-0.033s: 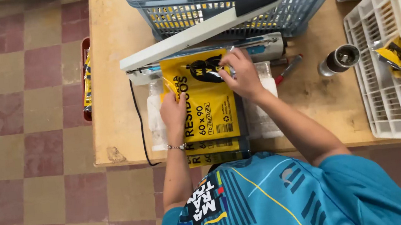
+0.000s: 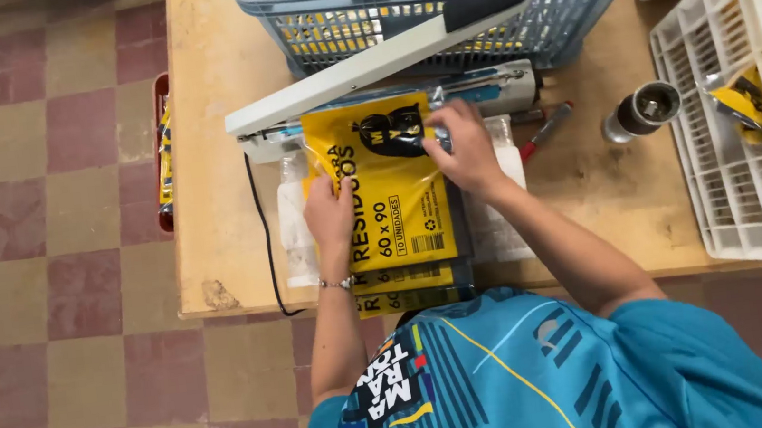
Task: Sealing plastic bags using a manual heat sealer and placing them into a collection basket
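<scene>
Head view, left hand (image 2: pixel 330 215): lies flat on the left edge of the yellow packet (image 2: pixel 383 190), fingers spread loosely and pressing down; its grip is not closed around anything.
Head view, right hand (image 2: pixel 462 149): rests on the packet's upper right corner, fingertips pinched together on the plastic just beside the sealer bar.
Yellow packet: a flat plastic pack with black print, lying on the desk (image 2: pixel 213 166) in front of the person, its top edge tucked under the raised arm of the heat sealer (image 2: pixel 383 61).
Heat sealer: a long pale arm with a black handle end, tilted up and open over its base, which sits across the desk behind the packet.
Stack below: more yellow packets (image 2: pixel 404 288) peek out beneath the top one, near the desk's front edge.
Blue basket (image 2: pixel 473 17): stands behind the sealer and holds more yellow packs.
White crate (image 2: pixel 738 154): at the right of the desk, with yellow packs inside.
Metal cylinder (image 2: pixel 642 111): lies between the sealer and the white crate.
Red-handled tool (image 2: pixel 544 131): lies just right of the right hand.
Floor (image 2: pixel 39 234): red and tan checked tiles to the left of the desk.
</scene>
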